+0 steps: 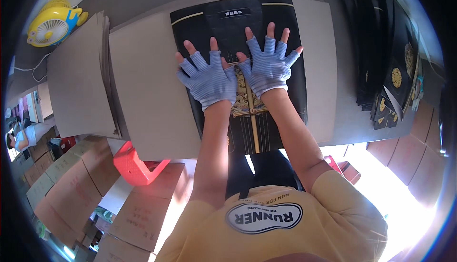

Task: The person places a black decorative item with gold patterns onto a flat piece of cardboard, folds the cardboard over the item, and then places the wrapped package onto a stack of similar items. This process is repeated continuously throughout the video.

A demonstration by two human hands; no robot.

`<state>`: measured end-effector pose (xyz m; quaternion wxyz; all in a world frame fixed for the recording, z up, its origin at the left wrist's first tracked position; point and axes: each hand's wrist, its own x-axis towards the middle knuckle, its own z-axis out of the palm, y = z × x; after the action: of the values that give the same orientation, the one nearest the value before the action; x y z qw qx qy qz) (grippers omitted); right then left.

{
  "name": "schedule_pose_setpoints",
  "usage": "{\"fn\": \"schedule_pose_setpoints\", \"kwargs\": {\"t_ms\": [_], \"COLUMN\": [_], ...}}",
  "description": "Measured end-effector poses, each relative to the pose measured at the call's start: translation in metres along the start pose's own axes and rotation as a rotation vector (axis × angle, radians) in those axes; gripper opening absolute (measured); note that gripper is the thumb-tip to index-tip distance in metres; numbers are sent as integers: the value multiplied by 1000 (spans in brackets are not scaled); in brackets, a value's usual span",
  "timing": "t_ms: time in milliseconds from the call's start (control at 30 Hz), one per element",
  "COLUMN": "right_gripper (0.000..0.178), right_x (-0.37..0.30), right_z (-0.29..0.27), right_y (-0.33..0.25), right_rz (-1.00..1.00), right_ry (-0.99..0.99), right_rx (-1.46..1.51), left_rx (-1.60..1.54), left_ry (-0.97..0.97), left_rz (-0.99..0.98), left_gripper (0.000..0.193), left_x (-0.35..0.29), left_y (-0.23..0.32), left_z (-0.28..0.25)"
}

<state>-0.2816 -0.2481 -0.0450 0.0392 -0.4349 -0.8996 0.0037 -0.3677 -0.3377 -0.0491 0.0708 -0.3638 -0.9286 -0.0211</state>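
A flat black piece (190, 31), which looks like a printed bag or sleeve, lies before me with gold bands at its far edge and an ornate gold-and-blue pattern down its middle. My left hand (211, 81), in a striped blue fingerless glove, rests palm down on its left part. Beside it my right hand (270, 69), gloved alike, presses flat on the right part. Fingers on both hands are spread, and neither holds anything. The two thumbs come close together over the middle. Part of the pattern is hidden under the hands. Beneath the piece is a large grey-brown board (147, 90).
More boards (78, 81) are stacked at left, near a yellow-and-blue fan (50, 26) with a cord. Black printed pieces (366, 48) lie piled at right. Below the table are a red plastic stool (131, 164) and several cartons (147, 209). Another person (28, 136) is at far left.
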Motion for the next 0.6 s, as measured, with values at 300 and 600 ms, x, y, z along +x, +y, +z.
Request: {"fn": "schedule_pose_setpoints", "kwargs": {"t_ms": [300, 600], "right_gripper": [60, 46], "right_x": [3, 185], "right_z": [-12, -6], "right_y": [-2, 85], "right_rz": [-6, -328], "right_ry": [-17, -56], "right_rx": [-22, 6], "left_rx": [4, -280], "left_ry": [-80, -92], "left_rz": [106, 307], "left_gripper": [53, 56], "left_x": [-14, -102], "left_y": [8, 22], "left_z": [-16, -21]}}
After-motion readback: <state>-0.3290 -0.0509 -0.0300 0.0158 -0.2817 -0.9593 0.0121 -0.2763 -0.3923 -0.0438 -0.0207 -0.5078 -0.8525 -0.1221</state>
